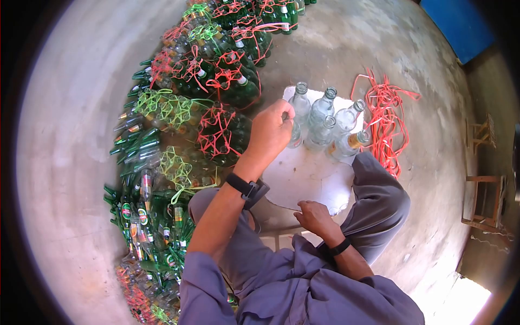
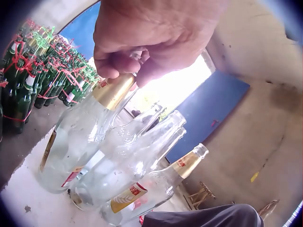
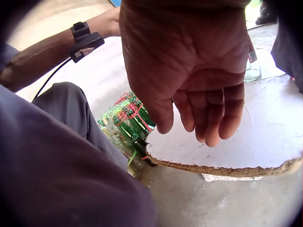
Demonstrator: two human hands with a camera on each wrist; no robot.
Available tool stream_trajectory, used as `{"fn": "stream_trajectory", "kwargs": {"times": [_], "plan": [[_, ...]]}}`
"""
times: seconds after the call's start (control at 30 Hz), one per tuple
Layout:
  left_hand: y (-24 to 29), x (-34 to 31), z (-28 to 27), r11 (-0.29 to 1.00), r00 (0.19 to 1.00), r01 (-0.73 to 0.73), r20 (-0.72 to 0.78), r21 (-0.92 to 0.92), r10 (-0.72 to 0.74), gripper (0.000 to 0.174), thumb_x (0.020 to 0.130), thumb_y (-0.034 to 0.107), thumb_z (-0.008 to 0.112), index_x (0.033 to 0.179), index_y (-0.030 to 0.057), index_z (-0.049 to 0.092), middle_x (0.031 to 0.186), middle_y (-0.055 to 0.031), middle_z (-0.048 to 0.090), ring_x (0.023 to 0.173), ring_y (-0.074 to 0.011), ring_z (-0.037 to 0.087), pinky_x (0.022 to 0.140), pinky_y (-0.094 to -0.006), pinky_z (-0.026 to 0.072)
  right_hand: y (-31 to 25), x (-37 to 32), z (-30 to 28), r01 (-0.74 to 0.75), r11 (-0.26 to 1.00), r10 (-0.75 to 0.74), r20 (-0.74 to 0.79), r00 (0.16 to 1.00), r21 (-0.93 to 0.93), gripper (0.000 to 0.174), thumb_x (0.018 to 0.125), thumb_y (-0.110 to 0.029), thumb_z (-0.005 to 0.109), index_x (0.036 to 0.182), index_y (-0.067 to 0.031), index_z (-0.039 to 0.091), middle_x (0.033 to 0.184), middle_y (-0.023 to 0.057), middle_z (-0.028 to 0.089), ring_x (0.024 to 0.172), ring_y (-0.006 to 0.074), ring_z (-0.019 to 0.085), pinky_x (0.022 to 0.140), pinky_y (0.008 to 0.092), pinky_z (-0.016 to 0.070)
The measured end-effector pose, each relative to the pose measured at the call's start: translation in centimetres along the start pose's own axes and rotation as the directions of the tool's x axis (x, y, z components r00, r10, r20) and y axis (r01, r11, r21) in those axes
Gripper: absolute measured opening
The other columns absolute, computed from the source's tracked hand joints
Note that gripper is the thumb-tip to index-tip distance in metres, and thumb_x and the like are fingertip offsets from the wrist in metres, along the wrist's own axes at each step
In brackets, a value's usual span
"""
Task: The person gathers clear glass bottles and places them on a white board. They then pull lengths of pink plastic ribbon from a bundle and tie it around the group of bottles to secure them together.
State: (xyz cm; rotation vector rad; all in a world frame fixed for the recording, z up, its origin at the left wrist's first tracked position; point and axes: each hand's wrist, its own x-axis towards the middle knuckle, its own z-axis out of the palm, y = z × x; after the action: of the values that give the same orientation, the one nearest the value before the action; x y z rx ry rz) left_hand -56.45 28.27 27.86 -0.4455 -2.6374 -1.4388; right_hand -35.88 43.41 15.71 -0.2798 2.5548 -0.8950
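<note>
My left hand [image 1: 271, 130] is at the left of a group of clear glass bottles [image 1: 323, 108] on a white board [image 1: 306, 181]. In the left wrist view its fingers and thumb pinch the top of a clear bottle [image 2: 87, 135] with gold foil round its neck. That bottle stands upright beside the others, its mouth mostly hidden by the fingers. Another bottle [image 2: 142, 198] there carries a gold and red label. My right hand [image 3: 189, 71] hangs over the near edge of the board, fingers loosely bent with nothing in them.
Green and clear bottles [image 1: 233, 81], tied in bundles with red and green strips, crowd the floor on the left. Loose bottles [image 1: 143, 214] lie nearer. A heap of red plastic strips [image 1: 387, 119] is right of the board. Wooden frames [image 1: 482, 200] stand far right.
</note>
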Motion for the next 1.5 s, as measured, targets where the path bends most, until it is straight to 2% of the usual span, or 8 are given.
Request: {"fn": "stream_trajectory", "kwargs": {"times": [0.57,0.73,0.9,1.1,1.17,1.3,1.37,1.5], "plan": [[-1.3,-0.8,1.8,0.994,0.999,0.024,-0.026,-0.104,-0.027,0.034,0.078,0.006,0.066,0.111,0.0010,0.058,0.095,-0.0086,0.066,0.063,-0.0131,0.053,0.061,-0.0297,0.0452,-0.6,0.0,0.0,0.018,1.000,-0.018,0.030,0.999,0.000,0.024,0.084,-0.024,0.065,0.087,0.0003,0.060,0.084,0.0230,0.065,0.085,0.0424,0.063,0.074,0.0493,0.0489],[-0.8,-3.5,-1.4,0.997,0.999,0.022,-0.037,-0.072,-0.025,0.038,0.079,0.007,0.066,0.116,0.0003,0.057,0.106,-0.0085,0.066,0.060,-0.0116,0.049,0.060,-0.0283,0.0438,-0.5,-0.1,0.3,0.033,0.999,-0.033,0.021,0.999,0.022,0.025,0.085,-0.024,0.064,0.091,0.0006,0.061,0.085,0.0228,0.066,0.086,0.0427,0.063,0.076,0.0491,0.0491],[1.4,-9.2,-7.8,0.992,0.979,0.120,0.159,0.037,-0.125,0.027,0.083,0.007,0.065,0.109,0.0020,0.063,0.099,-0.0072,0.068,0.063,-0.0123,0.051,0.060,-0.0272,0.0440,-1.1,0.0,-0.9,0.037,0.993,-0.041,0.029,0.999,0.109,0.032,0.087,-0.025,0.064,0.105,0.0017,0.064,0.091,0.0242,0.067,0.088,0.0402,0.065,0.077,0.0445,0.0513],[-1.3,-16.2,-12.9,0.979,0.997,0.063,0.038,0.195,-0.072,0.025,0.081,0.007,0.068,0.104,0.0015,0.063,0.091,-0.0118,0.068,0.069,-0.0213,0.062,0.067,-0.0300,0.0503,-5.3,-0.5,-5.5,-0.072,0.744,0.032,0.072,0.997,0.664,0.039,0.092,-0.027,0.062,0.112,0.0063,0.064,0.091,0.0176,0.071,0.086,0.0239,0.069,0.079,0.0336,0.0523],[-2.1,-17.5,-13.3,0.953,0.955,0.292,0.025,0.078,-0.295,0.022,0.082,0.006,0.067,0.103,0.0005,0.064,0.092,-0.0118,0.069,0.074,-0.0214,0.065,0.070,-0.0303,0.0514,-7.8,-1.0,-8.6,0.001,0.682,-0.084,0.078,0.993,0.731,0.042,0.099,-0.031,0.056,0.119,0.0049,0.062,0.101,0.0085,0.070,0.086,0.0125,0.065,0.073,0.0275,0.0524],[-1.4,-17.8,-12.7,0.957,0.957,0.289,-0.033,-0.028,-0.290,0.015,0.087,0.004,0.063,0.101,0.0004,0.065,0.088,-0.0041,0.067,0.073,-0.0110,0.060,0.068,-0.0261,0.0488,-14.7,-3.1,-14.6,0.026,0.562,-0.191,0.099,0.977,0.827,0.042,0.101,-0.032,0.053,0.120,0.0042,0.061,0.103,0.0109,0.070,0.087,0.0140,0.066,0.073,0.0275,0.0520],[-2.3,-18.1,-12.5,0.972,0.974,0.223,-0.042,0.068,-0.221,0.017,0.083,0.008,0.067,0.099,0.0018,0.066,0.087,-0.0116,0.069,0.075,-0.0224,0.067,0.069,-0.0310,0.0514,-17.9,-4.5,-17.1,-0.061,0.416,-0.330,0.213,0.920,0.907,0.042,0.103,-0.033,0.050,0.121,0.0033,0.061,0.104,0.0113,0.070,0.088,0.0147,0.066,0.073,0.0274,0.0512],[-2.9,-18.0,-12.5,0.963,0.988,0.149,0.007,0.226,-0.154,0.015,0.083,0.011,0.066,0.096,0.0041,0.067,0.082,-0.0112,0.068,0.073,-0.0237,0.066,0.067,-0.0318,0.0509,-22.9,-7.3,-21.1,-0.200,0.310,-0.581,0.352,0.734,0.929,0.045,0.104,-0.034,0.044,0.124,0.0032,0.058,0.106,0.0113,0.068,0.091,0.0141,0.065,0.073,0.0282,0.0499]]}}
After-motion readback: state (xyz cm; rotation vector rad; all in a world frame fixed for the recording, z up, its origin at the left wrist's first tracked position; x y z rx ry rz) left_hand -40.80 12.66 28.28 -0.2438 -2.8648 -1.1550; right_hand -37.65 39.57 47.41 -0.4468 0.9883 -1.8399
